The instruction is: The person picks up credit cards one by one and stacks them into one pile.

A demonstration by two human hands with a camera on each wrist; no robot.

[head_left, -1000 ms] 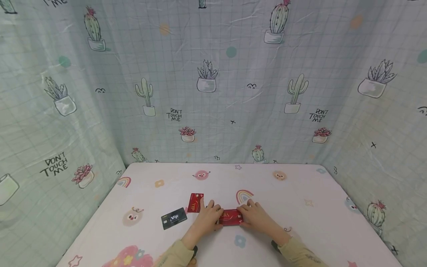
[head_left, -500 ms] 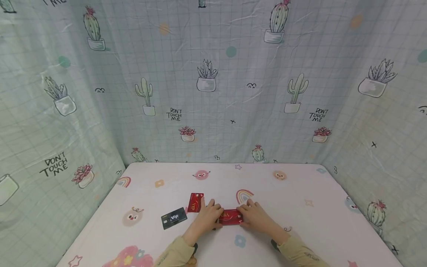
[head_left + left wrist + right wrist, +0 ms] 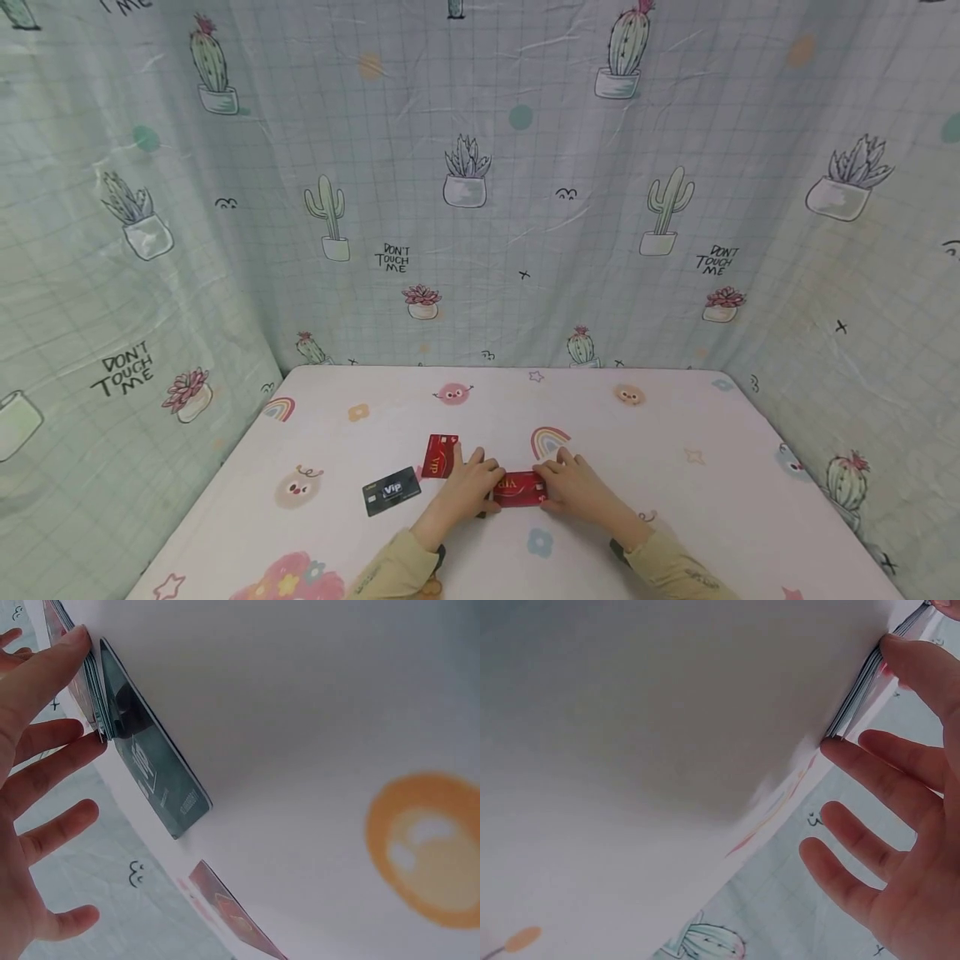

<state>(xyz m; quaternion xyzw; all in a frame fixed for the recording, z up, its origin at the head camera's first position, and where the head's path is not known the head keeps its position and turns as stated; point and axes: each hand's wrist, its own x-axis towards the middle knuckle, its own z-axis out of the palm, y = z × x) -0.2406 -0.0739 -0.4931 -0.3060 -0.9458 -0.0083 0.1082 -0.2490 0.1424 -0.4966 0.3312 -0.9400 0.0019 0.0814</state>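
1. One black card [image 3: 392, 491] with "Vip" on it lies flat and slightly angled on the pink-white desk [image 3: 675, 483], leftmost of the cards.
2. One pale sleeve [image 3: 397, 571] covers my left forearm.
3. One red card [image 3: 438, 456] lies just beside the black one, its "VIP" turned sideways; from above, my left hand overlaps its right edge.
4. My left hand [image 3: 468, 487], one of my two hands, pinches the stack's left end, with the thumb on the near edge.
5. One dark card [image 3: 154, 754] lies on the desk beside the stack, mostly hidden from above by that hand.
6. One stack [image 3: 519, 489] of cards sits on the desk between my hands, topped by a red card; I cannot count its layers.
7. My right hand [image 3: 573, 487] pinches the stack's right end, thumb near, fingertip far.
8. A second pale sleeve [image 3: 675, 571] covers my right forearm.
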